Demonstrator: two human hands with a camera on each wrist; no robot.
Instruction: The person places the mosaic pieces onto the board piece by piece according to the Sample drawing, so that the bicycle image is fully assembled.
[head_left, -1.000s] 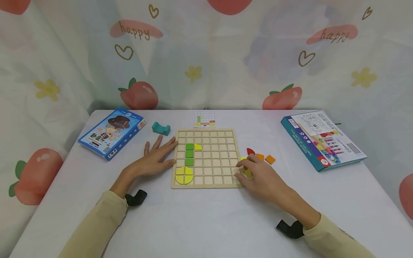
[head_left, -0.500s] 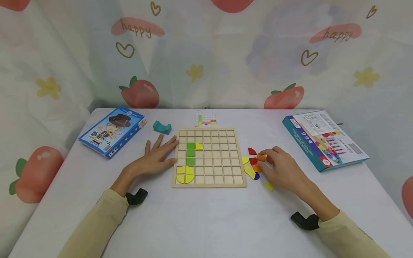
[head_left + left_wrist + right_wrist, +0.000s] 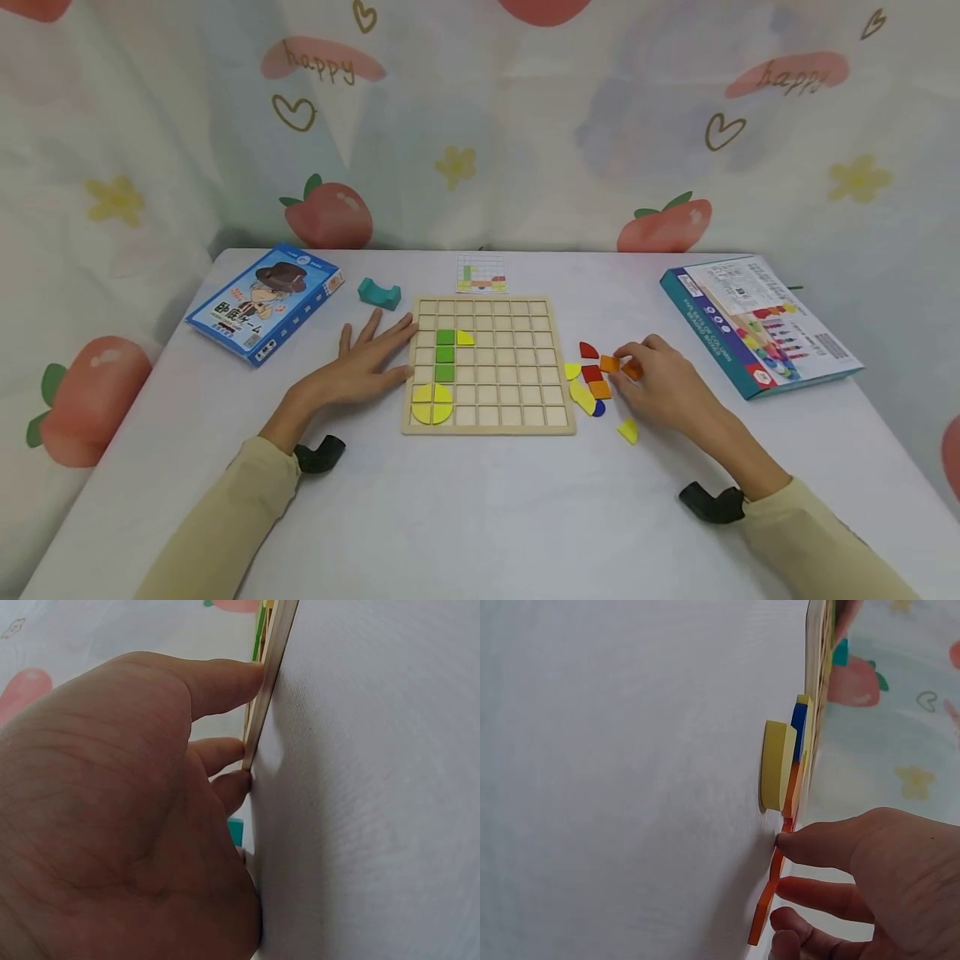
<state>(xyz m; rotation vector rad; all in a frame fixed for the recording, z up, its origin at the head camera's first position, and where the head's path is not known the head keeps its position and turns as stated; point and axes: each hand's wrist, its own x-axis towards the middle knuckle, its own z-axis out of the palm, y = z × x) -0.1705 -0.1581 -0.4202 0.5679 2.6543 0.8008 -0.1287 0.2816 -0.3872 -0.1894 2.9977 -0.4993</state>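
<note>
In the head view, a wooden grid board (image 3: 495, 432) lies flat on the table. A column of green square tiles (image 3: 445, 354), a yellow quarter-circle tile (image 3: 465, 337) and a yellow circle of quarter tiles (image 3: 432, 404) sit in its cells. My left hand (image 3: 356, 368) is spread, thumb and fingertips touching the board's left edge. Right of the board, my right hand (image 3: 663, 385) pinches an orange square tile (image 3: 609, 364) between thumb and index finger, still at table level. A second orange tile (image 3: 632, 369) lies partly hidden under its fingers.
Around the right hand lie red tiles (image 3: 588, 350), yellow tiles (image 3: 582, 397), an orange tile (image 3: 600, 389) and a blue tile (image 3: 598, 408). Behind the board are a pattern card (image 3: 482, 273) and a teal block (image 3: 379, 293). Boxes flank them: blue (image 3: 264, 304), teal-edged (image 3: 761, 325).
My right hand has moved right from the board's right edge to the orange tiles and brought its fingers to one. My left hand stays at the board's left edge.
</note>
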